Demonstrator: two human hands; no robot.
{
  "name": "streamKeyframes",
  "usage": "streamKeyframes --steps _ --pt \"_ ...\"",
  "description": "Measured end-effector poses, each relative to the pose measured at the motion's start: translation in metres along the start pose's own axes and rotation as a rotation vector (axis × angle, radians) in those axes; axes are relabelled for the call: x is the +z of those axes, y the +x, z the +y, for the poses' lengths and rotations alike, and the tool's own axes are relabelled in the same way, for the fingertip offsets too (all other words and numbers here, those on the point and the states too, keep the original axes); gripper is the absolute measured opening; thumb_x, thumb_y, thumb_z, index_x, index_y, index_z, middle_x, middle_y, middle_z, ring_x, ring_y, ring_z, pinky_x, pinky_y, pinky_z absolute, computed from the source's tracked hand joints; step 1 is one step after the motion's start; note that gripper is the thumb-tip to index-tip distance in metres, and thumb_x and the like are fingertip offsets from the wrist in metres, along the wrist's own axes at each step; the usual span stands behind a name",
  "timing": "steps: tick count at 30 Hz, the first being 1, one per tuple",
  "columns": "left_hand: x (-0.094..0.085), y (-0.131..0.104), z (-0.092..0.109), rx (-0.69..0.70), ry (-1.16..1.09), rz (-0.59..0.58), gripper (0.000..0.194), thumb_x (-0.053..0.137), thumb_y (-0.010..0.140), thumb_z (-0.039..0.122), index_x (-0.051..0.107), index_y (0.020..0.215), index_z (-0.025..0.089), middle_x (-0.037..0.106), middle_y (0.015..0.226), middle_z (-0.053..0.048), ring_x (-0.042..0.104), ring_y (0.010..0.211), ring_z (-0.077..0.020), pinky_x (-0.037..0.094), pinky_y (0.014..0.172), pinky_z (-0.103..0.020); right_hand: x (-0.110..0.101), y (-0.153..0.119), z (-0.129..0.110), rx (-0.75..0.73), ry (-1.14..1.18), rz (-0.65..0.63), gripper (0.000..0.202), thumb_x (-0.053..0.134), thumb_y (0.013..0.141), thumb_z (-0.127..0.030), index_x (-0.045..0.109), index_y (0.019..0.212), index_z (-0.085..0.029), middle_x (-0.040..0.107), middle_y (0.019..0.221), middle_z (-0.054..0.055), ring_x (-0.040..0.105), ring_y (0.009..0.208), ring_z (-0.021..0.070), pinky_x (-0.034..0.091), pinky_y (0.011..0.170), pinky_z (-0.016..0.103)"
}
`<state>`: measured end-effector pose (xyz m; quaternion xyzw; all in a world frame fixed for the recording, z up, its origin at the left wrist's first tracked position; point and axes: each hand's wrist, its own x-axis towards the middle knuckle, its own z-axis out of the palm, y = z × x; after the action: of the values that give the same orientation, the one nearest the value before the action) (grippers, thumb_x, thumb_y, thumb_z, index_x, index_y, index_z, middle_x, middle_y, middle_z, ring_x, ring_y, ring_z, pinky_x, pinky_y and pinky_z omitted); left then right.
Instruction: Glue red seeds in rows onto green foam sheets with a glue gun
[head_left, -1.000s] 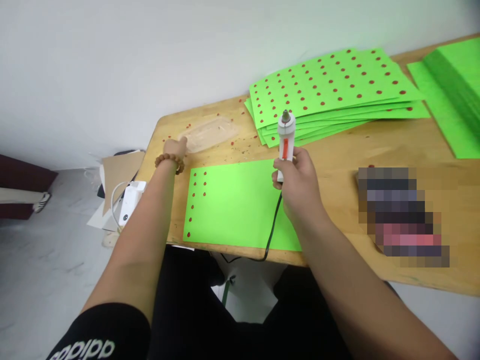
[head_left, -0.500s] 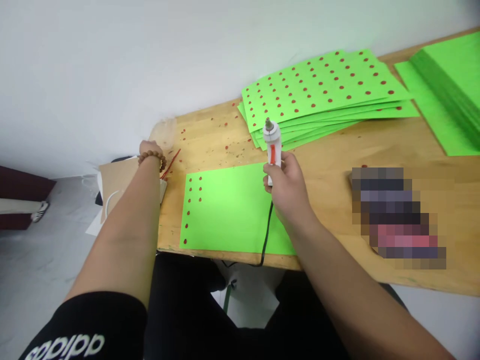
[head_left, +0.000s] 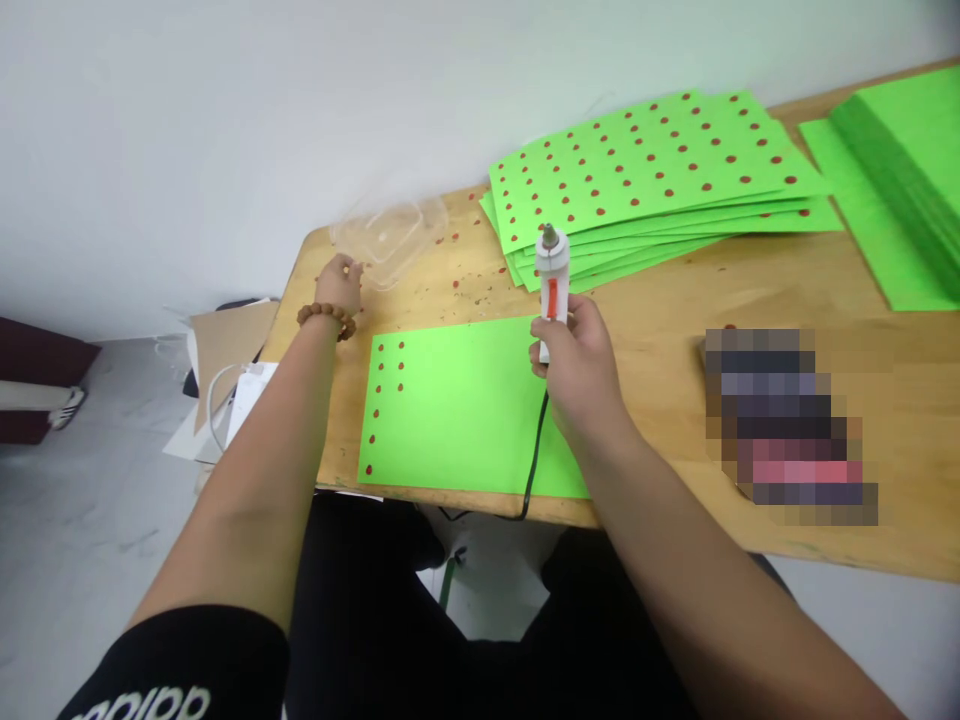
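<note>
My right hand [head_left: 574, 345] is wrapped round a white glue gun [head_left: 553, 285] with an orange trigger, its nozzle pointing up and away. Below it lies a green sheet [head_left: 465, 410] with two columns of dark red dots at its left side. My left hand [head_left: 341, 283], with a beaded bracelet at the wrist, is over the table's left part, fingers curled; what they hold, if anything, is too small to name. Just beyond it sits a clear plastic tray [head_left: 390, 240].
Dotted green sheets [head_left: 645, 165] are stacked at the back, and a thick pile of green sheets [head_left: 907, 190] stands at the right. A pixelated item [head_left: 784, 425] lies on the wooden table [head_left: 660, 300]. The gun's black cord [head_left: 535, 450] crosses the green sheet.
My left hand has moved right, away from the table's left edge. The clear tray has shifted right and lies flatter. My right hand still holds the glue gun, nearly unmoved.
</note>
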<state>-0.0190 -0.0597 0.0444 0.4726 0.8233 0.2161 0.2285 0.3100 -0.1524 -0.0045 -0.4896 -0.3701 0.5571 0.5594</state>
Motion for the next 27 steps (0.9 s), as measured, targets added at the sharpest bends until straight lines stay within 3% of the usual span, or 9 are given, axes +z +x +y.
streamKeyframes --steps 3,7,11,14,16,19,22,24,27 --pt "0.004 -0.002 0.007 0.043 0.065 0.036 0.045 0.052 0.113 0.065 0.065 0.136 0.029 0.062 0.091 -0.005 0.064 0.077 -0.0252 0.046 0.065 -0.039 0.0 0.0 0.0 0.021 0.008 0.009 0.028 0.069 0.081 -0.036 0.053 0.103 -0.03 0.05 0.084 -0.007 0.047 0.064 0.0128 0.035 0.057 0.03" --pt "0.003 0.002 0.007 -0.013 0.125 0.098 0.056 0.04 0.115 0.071 0.063 0.137 0.025 0.057 0.085 -0.002 0.061 0.078 -0.0211 0.044 0.068 -0.037 0.001 0.001 -0.001 0.032 0.002 0.019 0.029 0.069 0.081 -0.037 0.053 0.103 -0.03 0.051 0.084 -0.007 0.05 0.065 0.0128 0.036 0.057 0.03" --pt "-0.005 0.007 0.004 -0.105 0.197 0.217 0.069 0.023 0.12 0.067 0.058 0.142 0.011 0.066 0.099 -0.01 0.066 0.1 -0.027 0.046 0.076 -0.041 0.001 0.002 -0.002 0.047 0.018 0.028 0.031 0.07 0.079 -0.038 0.054 0.103 -0.029 0.052 0.085 -0.007 0.05 0.064 0.012 0.036 0.056 0.029" --pt "0.001 0.006 0.011 0.004 0.294 0.287 0.063 0.019 0.122 0.058 0.04 0.16 0.012 0.07 0.124 -0.017 0.065 0.116 -0.03 0.046 0.085 -0.042 0.001 0.003 -0.004 0.068 0.024 0.036 0.032 0.07 0.077 -0.038 0.052 0.103 -0.029 0.052 0.086 -0.007 0.05 0.064 0.0116 0.035 0.055 0.029" --pt "0.017 0.002 0.022 0.135 0.39 0.231 0.059 0.029 0.121 0.06 0.05 0.155 0.017 0.072 0.125 -0.017 0.067 0.116 -0.0335 0.046 0.09 -0.044 0.002 0.003 -0.005 0.072 0.025 0.028 0.032 0.069 0.077 -0.038 0.051 0.101 -0.029 0.051 0.085 -0.007 0.05 0.064 0.0117 0.036 0.056 0.029" --pt "0.053 -0.006 0.044 0.309 0.51 0.042 0.06 0.048 0.111 0.073 0.072 0.123 0.019 0.076 0.114 -0.02 0.069 0.113 -0.0406 0.047 0.094 -0.047 0.003 0.003 -0.005 0.059 0.035 0.022 0.031 0.069 0.076 -0.039 0.05 0.098 -0.029 0.05 0.084 -0.007 0.048 0.064 0.0114 0.038 0.056 0.028" --pt "0.087 -0.009 0.065 0.441 0.65 -0.081 0.065 0.045 0.111 0.074 0.071 0.127 0.017 0.076 0.112 -0.022 0.072 0.11 -0.0426 0.048 0.094 -0.048 0.004 0.002 -0.004 0.059 0.043 0.024 0.031 0.069 0.075 -0.04 0.051 0.098 -0.029 0.05 0.082 -0.007 0.046 0.063 0.0112 0.038 0.055 0.028" --pt "0.1 -0.006 0.075 0.436 0.706 -0.14 0.056 0.046 0.113 0.064 0.07 0.128 0.016 0.077 0.105 -0.02 0.073 0.111 -0.0408 0.047 0.094 -0.047 0.003 0.003 -0.003 0.062 0.04 0.022 0.031 0.069 0.076 -0.039 0.051 0.099 -0.029 0.049 0.082 -0.007 0.047 0.063 0.0116 0.037 0.055 0.028" --pt "0.108 0.004 0.083 0.33 0.633 -0.188 0.047 0.048 0.113 0.052 0.074 0.101 0.014 0.069 0.078 -0.01 0.074 0.114 -0.0324 0.044 0.093 -0.042 0.001 0.005 -0.003 0.061 0.04 0.032 0.028 0.067 0.077 -0.037 0.05 0.098 -0.03 0.047 0.08 -0.007 0.048 0.063 0.0121 0.037 0.054 0.028"
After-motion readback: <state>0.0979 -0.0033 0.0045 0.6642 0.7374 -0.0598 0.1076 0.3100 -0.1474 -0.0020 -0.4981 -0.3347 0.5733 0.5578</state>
